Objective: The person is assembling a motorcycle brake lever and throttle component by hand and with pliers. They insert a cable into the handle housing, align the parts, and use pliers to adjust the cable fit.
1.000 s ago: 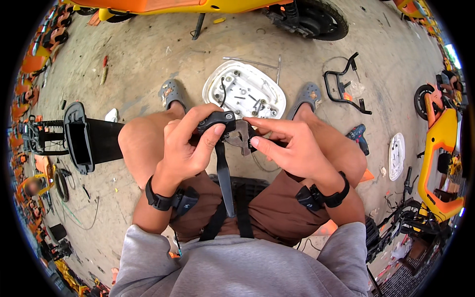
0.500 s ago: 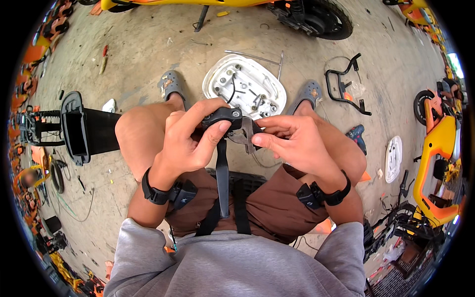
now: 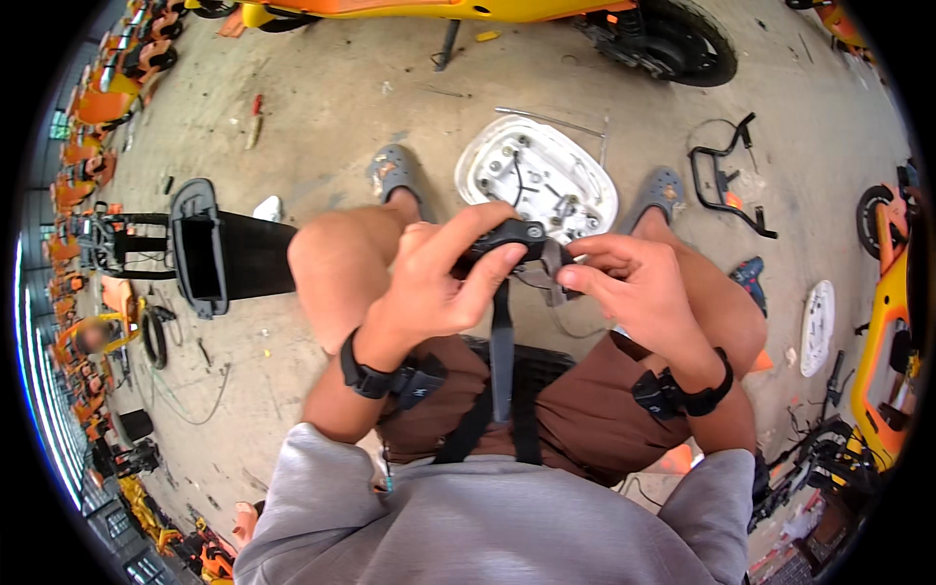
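My left hand (image 3: 439, 278) is closed around the black housing of what looks like a brake lever (image 3: 501, 366), held above my lap. Its long dark blade hangs down between my thighs. At the housing's right end sits a thin grey-brown piece (image 3: 553, 265), whose kind I cannot make out. My right hand (image 3: 639, 283) pinches that piece between thumb and fingers, and its fingertips partly hide it. Just beyond both hands, a white shell-shaped tray (image 3: 467, 174) lies on the floor between my feet, with several bolts and small black parts in it.
A black open box (image 3: 181, 252) lies left of my knee. Right of my foot are a black tubular frame (image 3: 697, 175) and a blue-black power tool (image 3: 749, 276). A metal rod (image 3: 551, 121) lies behind the tray. A yellow scooter (image 3: 390, 8) stands at the far side; a white panel (image 3: 817, 327) lies far right.
The whole scene has shifted rightward in the picture, as the view has turned left. Both hands keep nearly the same hold on the lever and the grey-brown piece.
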